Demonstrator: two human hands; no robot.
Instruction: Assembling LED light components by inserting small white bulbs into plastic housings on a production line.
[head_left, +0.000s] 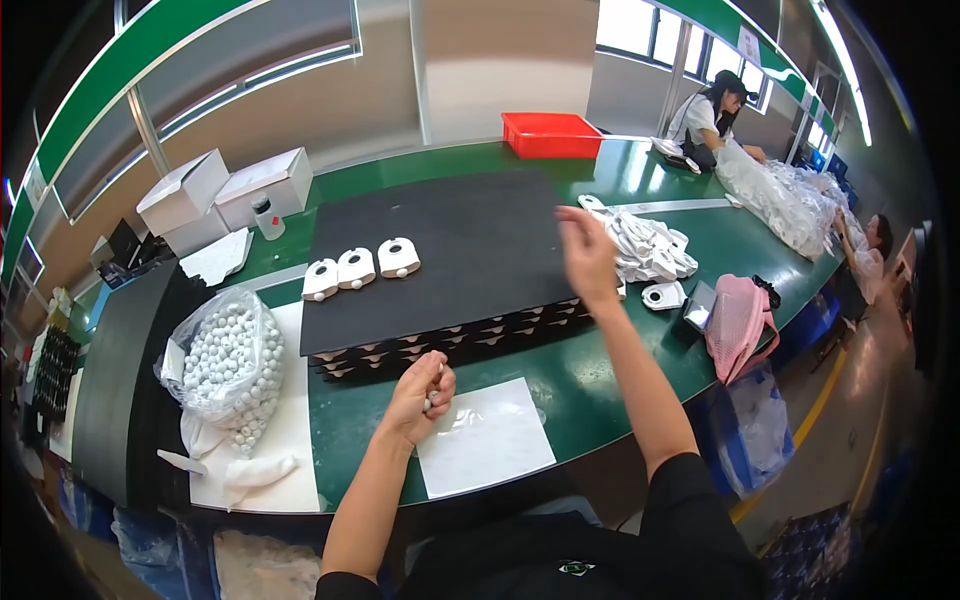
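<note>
My left hand (422, 398) is closed around several small white balls, just in front of the black foam stack. Two or so of the balls show between its fingers. My right hand (588, 256) is over the right edge of the black foam board (470, 240), its fingers stretched out and nothing visible in them. Beside it lies a heap of white plastic parts (650, 247), with a single ring-holed white part (663, 296) apart from the heap. Three similar white parts (356, 268) sit in a row on the board's left side, each with a small ball at its near end.
A clear bag of white balls (228, 350) stands at the left, next to a tall black stack (120, 390). A white sheet (487, 437) lies in front. Farther off are white boxes (265, 188), a red bin (552, 135), a pink bag (738, 325) and a seated co-worker (705, 120).
</note>
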